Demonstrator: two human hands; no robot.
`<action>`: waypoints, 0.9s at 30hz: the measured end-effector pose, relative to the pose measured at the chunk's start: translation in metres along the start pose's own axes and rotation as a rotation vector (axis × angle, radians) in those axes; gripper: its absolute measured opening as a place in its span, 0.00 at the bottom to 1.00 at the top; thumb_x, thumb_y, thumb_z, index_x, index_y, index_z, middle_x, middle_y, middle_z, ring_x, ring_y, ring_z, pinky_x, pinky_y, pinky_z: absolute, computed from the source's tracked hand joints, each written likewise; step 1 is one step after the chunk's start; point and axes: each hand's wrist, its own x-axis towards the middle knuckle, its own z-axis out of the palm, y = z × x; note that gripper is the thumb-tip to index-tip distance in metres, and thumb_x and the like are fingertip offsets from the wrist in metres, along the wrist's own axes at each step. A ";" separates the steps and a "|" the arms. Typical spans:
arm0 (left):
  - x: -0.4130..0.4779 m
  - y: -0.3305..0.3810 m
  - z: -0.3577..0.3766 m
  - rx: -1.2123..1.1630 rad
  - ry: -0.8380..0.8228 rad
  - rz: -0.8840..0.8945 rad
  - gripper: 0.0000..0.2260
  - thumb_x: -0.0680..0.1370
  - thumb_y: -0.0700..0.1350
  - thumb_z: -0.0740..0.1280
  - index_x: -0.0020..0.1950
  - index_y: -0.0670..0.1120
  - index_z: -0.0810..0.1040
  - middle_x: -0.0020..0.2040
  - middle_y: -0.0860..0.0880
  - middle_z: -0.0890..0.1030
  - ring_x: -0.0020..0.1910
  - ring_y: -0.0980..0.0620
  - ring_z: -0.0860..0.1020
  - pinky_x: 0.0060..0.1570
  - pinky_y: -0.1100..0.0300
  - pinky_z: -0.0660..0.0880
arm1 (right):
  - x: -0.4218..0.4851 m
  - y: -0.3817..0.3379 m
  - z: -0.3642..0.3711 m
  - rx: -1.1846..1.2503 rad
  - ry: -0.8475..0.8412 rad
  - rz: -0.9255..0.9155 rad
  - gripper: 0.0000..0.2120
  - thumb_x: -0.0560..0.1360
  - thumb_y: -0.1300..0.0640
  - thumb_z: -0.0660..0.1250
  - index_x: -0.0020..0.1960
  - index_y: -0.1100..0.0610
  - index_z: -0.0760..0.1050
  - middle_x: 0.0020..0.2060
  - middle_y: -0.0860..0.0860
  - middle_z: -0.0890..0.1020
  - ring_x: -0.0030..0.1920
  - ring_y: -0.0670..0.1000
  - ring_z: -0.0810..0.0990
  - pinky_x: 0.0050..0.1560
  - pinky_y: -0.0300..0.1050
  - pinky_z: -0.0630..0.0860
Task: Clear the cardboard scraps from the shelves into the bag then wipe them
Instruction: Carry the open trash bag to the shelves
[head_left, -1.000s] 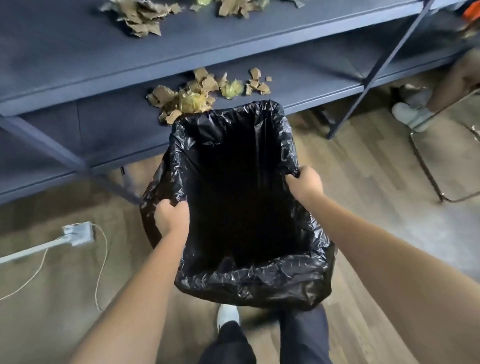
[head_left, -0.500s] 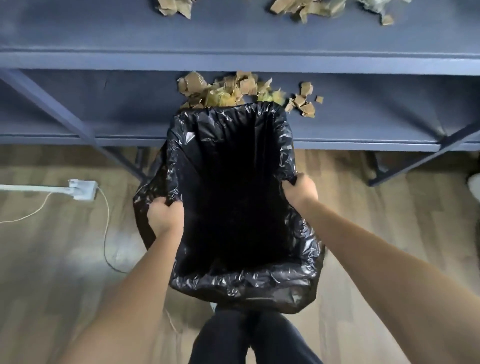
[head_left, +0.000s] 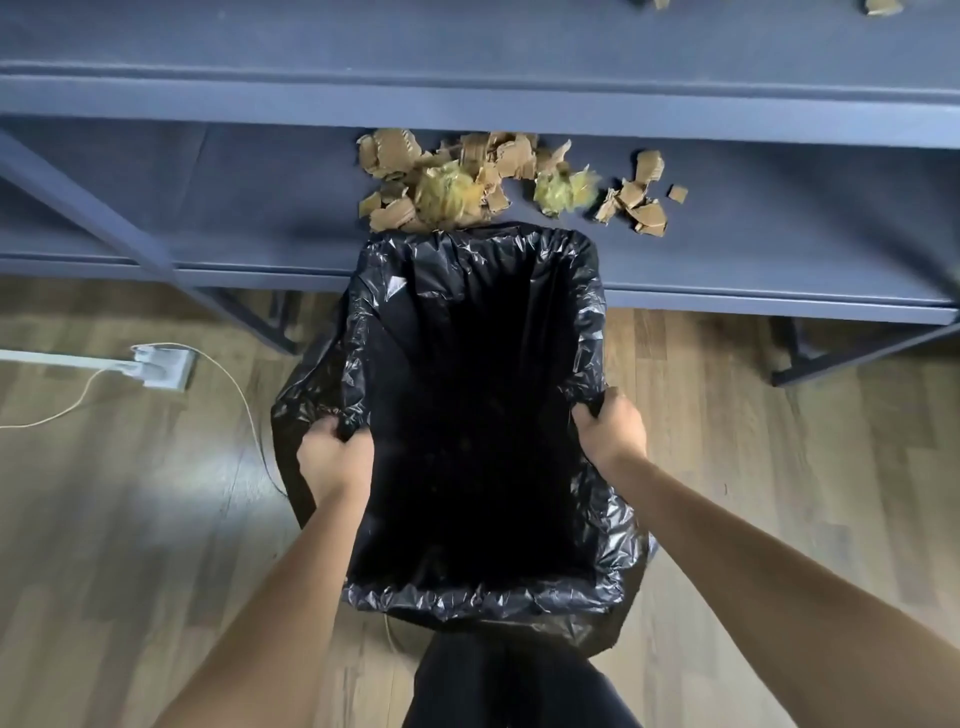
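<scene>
A black plastic bag (head_left: 363, 332) hangs wide open in front of me, its far rim resting against the front of the lower blue shelf (head_left: 208, 208). My left hand (head_left: 335, 457) grips the bag's left rim and my right hand (head_left: 610, 428) grips its right rim. A pile of brown cardboard scraps (head_left: 395, 150) with yellowish crumpled bits lies on the lower shelf just behind the bag's mouth. More scraps (head_left: 880, 6) show at the top edge, on the upper shelf (head_left: 467, 47).
A white power strip (head_left: 161, 366) with a thin cable lies on the wooden floor at the left. Diagonal shelf braces stand at the left (head_left: 88, 208) and the lower right. My dark trouser legs (head_left: 519, 680) are below the bag.
The view has turned to face the shelves squarely and come closer. The bag's far rim now sits against the lower shelf edge under the scraps. Both hands keep their grip.
</scene>
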 end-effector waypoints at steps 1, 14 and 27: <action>0.000 -0.002 0.002 0.006 -0.001 0.007 0.10 0.69 0.35 0.66 0.31 0.42 0.68 0.24 0.51 0.68 0.24 0.54 0.65 0.26 0.60 0.60 | 0.001 0.003 0.002 -0.002 0.006 -0.001 0.11 0.78 0.58 0.59 0.55 0.65 0.67 0.30 0.49 0.69 0.29 0.46 0.68 0.24 0.39 0.60; 0.004 -0.028 0.038 0.021 -0.018 0.008 0.09 0.69 0.35 0.66 0.31 0.42 0.69 0.30 0.43 0.73 0.37 0.37 0.76 0.37 0.56 0.68 | 0.019 0.031 0.021 -0.005 0.006 0.030 0.06 0.78 0.58 0.58 0.48 0.61 0.63 0.31 0.49 0.68 0.29 0.46 0.68 0.25 0.39 0.60; 0.014 -0.034 0.052 0.125 -0.105 0.051 0.01 0.72 0.36 0.64 0.42 0.38 0.72 0.39 0.38 0.78 0.39 0.40 0.75 0.43 0.53 0.71 | 0.028 0.031 0.033 -0.033 -0.029 0.057 0.06 0.79 0.58 0.54 0.51 0.61 0.62 0.44 0.60 0.76 0.39 0.56 0.75 0.35 0.46 0.71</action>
